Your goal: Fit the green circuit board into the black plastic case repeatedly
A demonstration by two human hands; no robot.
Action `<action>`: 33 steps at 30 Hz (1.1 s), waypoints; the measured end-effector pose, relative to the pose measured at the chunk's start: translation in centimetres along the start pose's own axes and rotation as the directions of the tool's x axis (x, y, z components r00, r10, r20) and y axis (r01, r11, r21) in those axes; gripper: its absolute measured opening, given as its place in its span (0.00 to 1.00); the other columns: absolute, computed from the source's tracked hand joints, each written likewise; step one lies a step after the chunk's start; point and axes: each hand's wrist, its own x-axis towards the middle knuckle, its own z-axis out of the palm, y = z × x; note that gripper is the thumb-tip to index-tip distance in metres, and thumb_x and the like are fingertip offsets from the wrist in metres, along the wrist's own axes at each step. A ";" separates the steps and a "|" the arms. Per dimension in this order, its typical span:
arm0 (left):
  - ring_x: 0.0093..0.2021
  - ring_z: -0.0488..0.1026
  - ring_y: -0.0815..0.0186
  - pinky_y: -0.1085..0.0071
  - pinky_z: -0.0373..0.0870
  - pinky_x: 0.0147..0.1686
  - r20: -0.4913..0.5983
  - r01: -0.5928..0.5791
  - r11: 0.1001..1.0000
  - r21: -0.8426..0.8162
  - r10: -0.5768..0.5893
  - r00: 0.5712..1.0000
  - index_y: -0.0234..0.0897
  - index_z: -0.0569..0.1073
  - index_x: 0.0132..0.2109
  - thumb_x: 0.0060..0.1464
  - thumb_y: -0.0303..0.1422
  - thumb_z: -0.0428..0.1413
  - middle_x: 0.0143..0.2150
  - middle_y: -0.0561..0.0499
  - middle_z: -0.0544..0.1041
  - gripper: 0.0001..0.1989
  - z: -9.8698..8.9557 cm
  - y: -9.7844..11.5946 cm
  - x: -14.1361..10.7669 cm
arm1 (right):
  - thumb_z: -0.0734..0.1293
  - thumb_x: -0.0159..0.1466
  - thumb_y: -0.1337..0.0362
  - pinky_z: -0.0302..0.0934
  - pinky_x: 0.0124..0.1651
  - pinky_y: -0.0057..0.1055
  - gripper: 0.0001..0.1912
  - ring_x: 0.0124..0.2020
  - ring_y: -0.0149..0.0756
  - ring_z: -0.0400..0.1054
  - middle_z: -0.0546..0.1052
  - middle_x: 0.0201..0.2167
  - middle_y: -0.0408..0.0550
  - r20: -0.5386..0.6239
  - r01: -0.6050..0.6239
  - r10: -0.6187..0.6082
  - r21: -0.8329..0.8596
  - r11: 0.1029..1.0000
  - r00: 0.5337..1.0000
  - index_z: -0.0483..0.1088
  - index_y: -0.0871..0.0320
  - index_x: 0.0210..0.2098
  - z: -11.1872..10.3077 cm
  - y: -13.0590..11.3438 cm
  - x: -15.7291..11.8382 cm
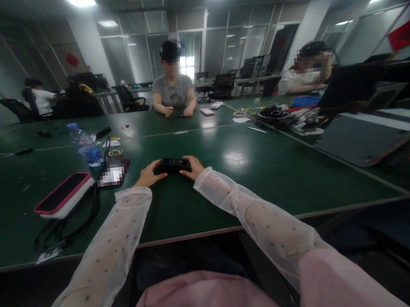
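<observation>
A small black rectangular object (172, 165), possibly a phone turned sideways, is held level at the middle of the green table (211, 207). My left hand (150, 174) grips its left end, with the thumb along the near edge. Around its right end my right hand (193, 167) is closed in the same way. The far fingers of both hands are partly hidden behind the object. Sheer dotted sleeves cover both forearms. To the left of my left hand lies a badge-like card with a dark border (113, 173).
Left: a pink-edged black and white case (64, 194), cords, a water bottle (85, 146) and a tape roll (115, 153). Right: a grey metal box (367, 138), tangled cables (273, 114) and a pen (257, 130). A person (173, 87) sits opposite; others sit farther off.
</observation>
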 end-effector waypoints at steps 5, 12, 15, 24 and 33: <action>0.54 0.70 0.52 0.54 0.64 0.55 0.000 0.020 1.000 0.013 -0.020 1.000 0.43 0.64 0.58 0.43 0.45 0.63 0.54 0.47 0.73 0.35 0.0 0.0 0.0 | 0.73 0.53 0.62 0.59 0.55 0.52 0.34 0.53 0.50 0.63 0.68 0.50 0.57 0.012 -0.003 0.003 0.012 1.000 1.000 0.59 0.57 0.56 0.2 0.2 0.0; 0.54 0.70 0.53 0.55 0.64 0.55 0.002 0.021 1.000 0.007 -0.021 1.000 0.43 0.63 0.59 0.43 0.45 0.62 0.54 0.47 0.73 0.36 0.1 0.0 0.0 | 0.74 0.51 0.62 0.59 0.55 0.50 0.35 0.52 0.48 0.64 0.69 0.49 0.56 0.019 -0.007 0.007 0.011 1.000 1.000 0.60 0.57 0.55 0.3 0.5 0.2; 0.54 0.70 0.53 0.55 0.64 0.54 0.006 0.014 1.000 0.003 -0.014 1.000 0.42 0.63 0.59 0.44 0.45 0.62 0.54 0.46 0.73 0.36 0.0 0.2 0.0 | 0.74 0.52 0.63 0.59 0.55 0.49 0.33 0.51 0.48 0.64 0.69 0.48 0.56 0.023 -0.006 0.006 0.007 1.000 1.000 0.61 0.58 0.54 0.3 0.4 0.2; 0.55 0.70 0.53 0.54 0.63 0.55 0.014 0.022 1.000 0.007 -0.022 1.000 0.43 0.63 0.59 0.44 0.45 0.62 0.55 0.47 0.72 0.35 0.0 0.3 0.0 | 0.73 0.52 0.62 0.60 0.53 0.50 0.32 0.50 0.47 0.65 0.70 0.47 0.54 0.036 -0.031 0.031 0.003 1.000 0.999 0.60 0.56 0.54 0.2 0.4 0.1; 0.54 0.70 0.53 0.54 0.63 0.55 0.012 0.033 0.999 0.007 -0.033 0.999 0.44 0.64 0.58 0.43 0.45 0.62 0.54 0.47 0.73 0.35 -0.1 0.3 0.1 | 0.73 0.53 0.62 0.60 0.53 0.51 0.32 0.51 0.47 0.65 0.70 0.48 0.54 0.044 -0.040 0.039 0.013 0.999 0.998 0.60 0.55 0.55 0.1 0.5 0.0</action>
